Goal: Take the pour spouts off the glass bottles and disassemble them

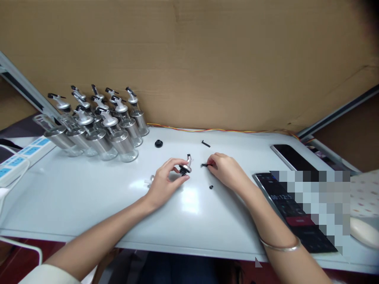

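My left hand [167,179] is closed around a silver pourer spout [185,169] with a black ribbed stopper, held just above the white table. My right hand [223,167] pinches a small black flip lever [204,165] by one end, a short way right of the spout. A similar black lever [206,144] lies farther back. Near my right hand sits a tiny black cap [211,187]. A round black stopper [158,143] rests behind my left hand. Another silver spout part [151,180] is partly hidden by my left hand.
Several glass-and-steel oil bottles [120,140] with pourers crowd the back left. A power strip [20,159] with a white cable lies at the left edge. Two phones [291,159] [284,205] and a white mouse [364,232] are on the right. Cardboard [207,67] walls the back.
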`<state>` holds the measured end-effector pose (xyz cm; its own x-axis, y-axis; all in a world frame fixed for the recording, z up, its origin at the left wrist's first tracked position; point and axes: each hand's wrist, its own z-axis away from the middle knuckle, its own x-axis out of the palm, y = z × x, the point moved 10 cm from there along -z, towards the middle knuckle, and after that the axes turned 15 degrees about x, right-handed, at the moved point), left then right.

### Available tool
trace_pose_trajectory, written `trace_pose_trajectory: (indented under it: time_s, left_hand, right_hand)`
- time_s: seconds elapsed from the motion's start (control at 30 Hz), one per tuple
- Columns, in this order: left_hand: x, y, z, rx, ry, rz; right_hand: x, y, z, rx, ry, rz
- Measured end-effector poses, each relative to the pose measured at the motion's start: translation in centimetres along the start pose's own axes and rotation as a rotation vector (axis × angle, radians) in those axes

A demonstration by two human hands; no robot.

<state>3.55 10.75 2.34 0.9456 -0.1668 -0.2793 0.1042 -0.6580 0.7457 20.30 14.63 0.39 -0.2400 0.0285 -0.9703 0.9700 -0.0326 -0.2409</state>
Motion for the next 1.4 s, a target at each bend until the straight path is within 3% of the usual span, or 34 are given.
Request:
trace_pose_trajectory:
  time_s: [0.13, 0.3, 0.47, 0.67, 1.1, 1.4]
  left_hand:
    - [0.0, -0.5, 0.2, -0.034, 0.023, 0.018]
    - [0.3, -1.6, 0.8, -0.136, 0.040, 0.087]
    - [0.5, -1.2, 0.7, -0.105, 0.025, 0.108]
    - [1.0, -0.7, 0.5, -0.067, -0.063, 0.051]
    - [1.8, -0.7, 0.8, -0.068, -0.094, 0.173]
    - [1.1, -1.6, 1.1, -0.138, 0.033, 0.242]
  right_hand:
    - [-0.6, -0.7, 0.3, -0.051, 0.029, -0.116]
    - [-3.0, -2.2, 1.4, -0.116, 0.119, -0.503]
    - [-5.0, -3.6, 3.3, -0.159, 0.243, -0.726]
    - [-5.2, -2.7, 3.7, -0.131, 0.286, -0.875]
    - [-5.3, -4.0, 4.1, -0.236, 0.270, -0.840]
    - [-5.0, -4.4, 4.1, -0.272, 0.228, -0.841]
